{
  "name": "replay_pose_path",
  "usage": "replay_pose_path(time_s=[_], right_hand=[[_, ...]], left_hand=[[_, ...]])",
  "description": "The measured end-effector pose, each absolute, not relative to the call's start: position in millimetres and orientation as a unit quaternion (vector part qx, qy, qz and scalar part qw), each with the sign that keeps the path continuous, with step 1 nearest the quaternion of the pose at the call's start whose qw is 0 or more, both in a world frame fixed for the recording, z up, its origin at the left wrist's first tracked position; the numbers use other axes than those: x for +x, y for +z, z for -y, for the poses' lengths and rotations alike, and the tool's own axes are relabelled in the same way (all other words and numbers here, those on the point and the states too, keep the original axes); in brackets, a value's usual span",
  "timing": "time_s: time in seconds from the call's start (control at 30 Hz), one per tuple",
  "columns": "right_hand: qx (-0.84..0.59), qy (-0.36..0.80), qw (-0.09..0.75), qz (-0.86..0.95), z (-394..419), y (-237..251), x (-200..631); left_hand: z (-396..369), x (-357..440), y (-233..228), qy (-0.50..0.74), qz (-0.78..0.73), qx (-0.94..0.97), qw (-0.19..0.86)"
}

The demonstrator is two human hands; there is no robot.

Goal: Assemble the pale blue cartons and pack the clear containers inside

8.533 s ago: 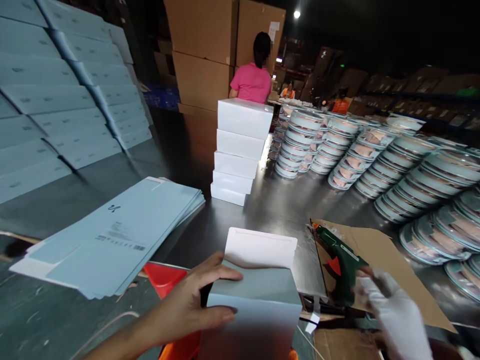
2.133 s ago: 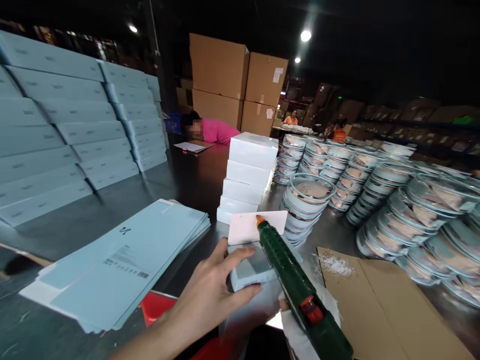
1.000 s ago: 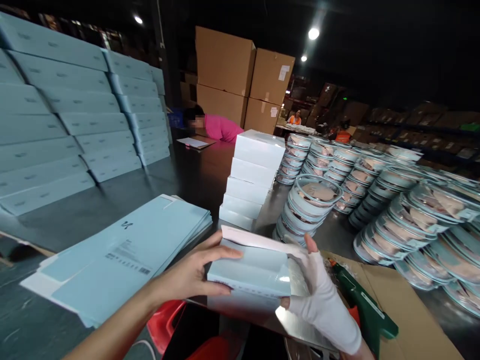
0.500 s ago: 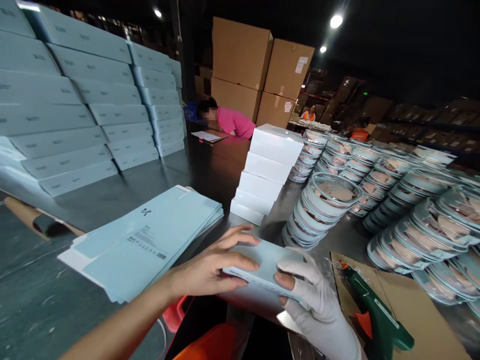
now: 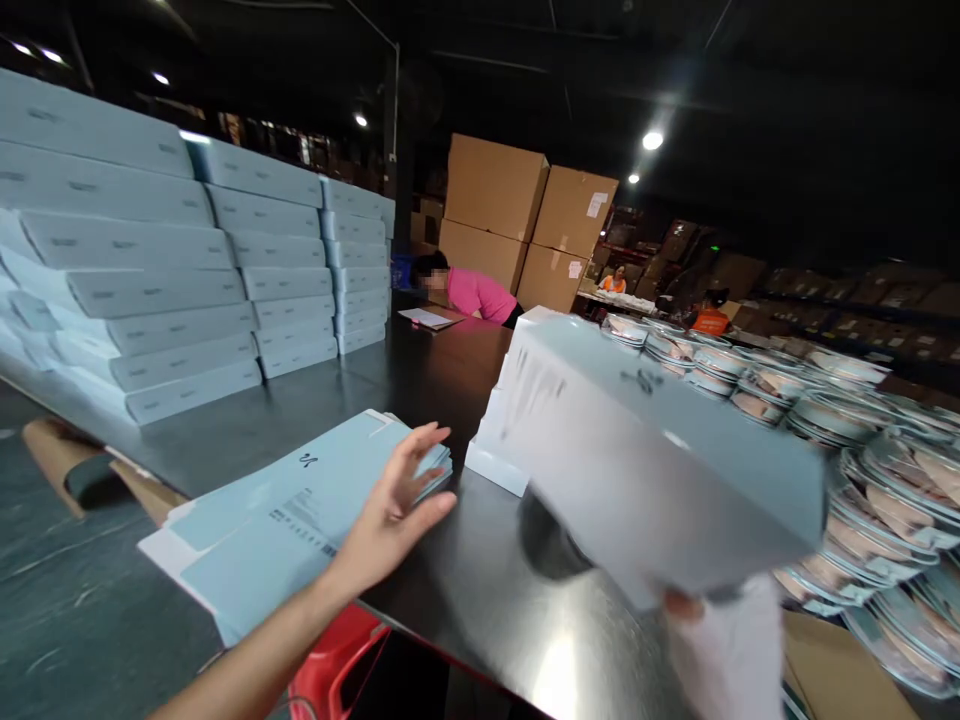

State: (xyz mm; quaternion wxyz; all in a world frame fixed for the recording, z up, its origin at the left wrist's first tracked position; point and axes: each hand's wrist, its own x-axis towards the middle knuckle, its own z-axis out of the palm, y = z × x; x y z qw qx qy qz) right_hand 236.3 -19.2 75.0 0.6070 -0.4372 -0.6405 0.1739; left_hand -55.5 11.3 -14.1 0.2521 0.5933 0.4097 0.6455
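the right hand (image 5: 724, 655), in a white glove, gripped the near lower edge of a pale blue box (image 5: 652, 465), its fingers closed on it, and held the box tilted and lifted above the metal table (image 5: 480, 590), where it was blurred and hid part of the stack of white boxes (image 5: 495, 455) behind. the left hand (image 5: 394, 505) was bare, fingers spread wide and holding nothing, over the near edge of the pile of flat blue cartons (image 5: 300, 510), just beside it or touching; i could not tell which. stacks of round lidded trays (image 5: 885, 460) crowded the right side. closed blue boxes (image 5: 172, 290) stood stacked at the left, and a person in a pink top (image 5: 480, 295) leaned over the far end.
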Motion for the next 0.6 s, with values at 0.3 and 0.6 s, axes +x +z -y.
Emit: replay_pose_path(time_s=[0.3,0.6], right_hand=[[-0.507,-0.265,0.221,0.79,-146.6,258.6,161.6],[-0.372,-0.284,0.352,0.81,-93.2,206.1,168.0]], left_hand=[[-27.0,-170.3,-32.9,0.494,-0.638,0.589,0.031],[-44.2,-220.8,-56.2,0.36,-0.775,0.513,-0.084]])
